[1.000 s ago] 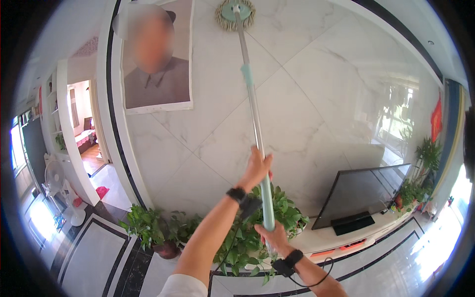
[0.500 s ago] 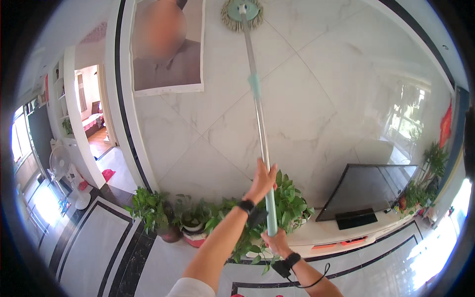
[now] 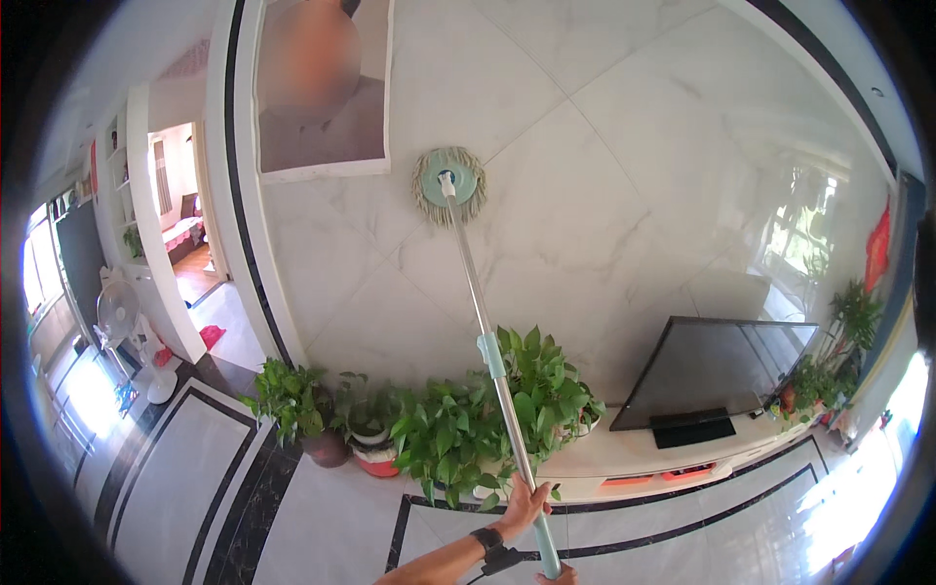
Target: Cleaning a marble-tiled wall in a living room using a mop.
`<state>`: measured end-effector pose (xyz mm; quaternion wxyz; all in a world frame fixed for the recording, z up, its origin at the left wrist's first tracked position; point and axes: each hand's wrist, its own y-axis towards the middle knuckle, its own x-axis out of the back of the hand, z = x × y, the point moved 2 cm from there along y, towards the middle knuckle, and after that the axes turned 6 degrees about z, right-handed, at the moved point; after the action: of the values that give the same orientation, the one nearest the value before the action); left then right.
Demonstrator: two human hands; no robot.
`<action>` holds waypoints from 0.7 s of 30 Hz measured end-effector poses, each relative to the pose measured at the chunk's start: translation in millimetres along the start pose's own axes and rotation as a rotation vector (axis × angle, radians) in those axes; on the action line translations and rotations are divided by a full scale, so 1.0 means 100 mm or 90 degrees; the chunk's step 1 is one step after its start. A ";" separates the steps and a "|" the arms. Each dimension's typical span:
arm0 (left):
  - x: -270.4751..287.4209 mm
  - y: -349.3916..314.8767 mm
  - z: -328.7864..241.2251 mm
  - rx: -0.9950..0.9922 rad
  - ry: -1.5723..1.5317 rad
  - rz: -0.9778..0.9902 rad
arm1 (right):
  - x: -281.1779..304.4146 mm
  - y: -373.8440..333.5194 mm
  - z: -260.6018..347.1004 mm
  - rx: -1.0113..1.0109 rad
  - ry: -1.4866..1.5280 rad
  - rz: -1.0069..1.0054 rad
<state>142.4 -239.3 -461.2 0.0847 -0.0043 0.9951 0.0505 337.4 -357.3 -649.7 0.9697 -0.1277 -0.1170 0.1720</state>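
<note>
A round mop [image 3: 465, 255] with a green disc and grey-white string fringe lies flat against the marbled wall [image 3: 595, 263], its head just below and right of the poster's lower corner. Its metal pole slopes down toward me past the leafy plants. With a black band on the wrist, my left hand [image 3: 524, 507] is wrapped round the pole above the green grip. My right hand [image 3: 558, 577] closes on the grip's lower end at the bottom edge of the picture, mostly cut off.
Potted green plants [image 3: 448, 429] stand along the wall's foot, behind the pole. To the right, a television [image 3: 726, 370] rests on a low white cabinet [image 3: 585, 485]. A poster [image 3: 327, 127] hangs upper left. At far left are a doorway and a white fan [image 3: 119, 310].
The mop head has slid down the wall from the top edge and slightly left. Both hands have come down with the pole, the right one nearly out of the picture.
</note>
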 end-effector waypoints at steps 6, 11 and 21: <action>0.26 0.59 -0.82 -0.100 -0.007 0.046 | -0.04 0.50 1.17 0.212 -0.294 -0.216; 0.60 1.37 -2.04 -0.249 0.048 0.071 | -0.24 1.01 2.77 0.236 -0.201 -0.197; 1.02 2.17 -3.94 -0.344 0.175 0.055 | -0.38 1.30 4.80 0.375 -0.113 -0.149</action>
<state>-27.9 -63.1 -70.8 -0.0569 0.0087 0.9471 0.3157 133.1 -154.2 -243.3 0.9642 0.1879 -0.1603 0.0967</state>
